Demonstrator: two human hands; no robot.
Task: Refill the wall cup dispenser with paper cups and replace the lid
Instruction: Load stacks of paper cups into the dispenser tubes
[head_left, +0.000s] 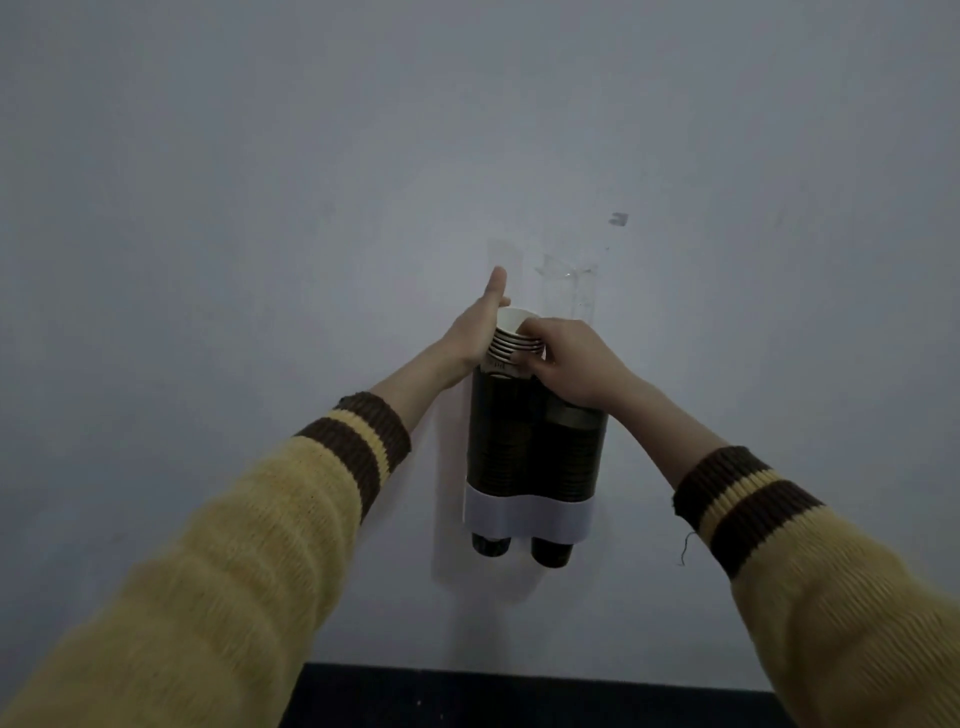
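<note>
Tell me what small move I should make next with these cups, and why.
Probably push the paper cups straight down a little further into the left tube of the dispenser. Several rims stand above that tube's top, so the stack does not look fully seated. Your right hand grips the rims and your left hand rests against the stack's side, which should keep it straight.

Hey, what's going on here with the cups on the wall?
A person in a yellow sweater is loading a stack of white paper cups into the left tube of a dark twin-tube wall dispenser. The right hand grips the stack's rims, which poke above the tube; the left hand steadies it from the side, thumb up. No lid covers that tube.
</note>
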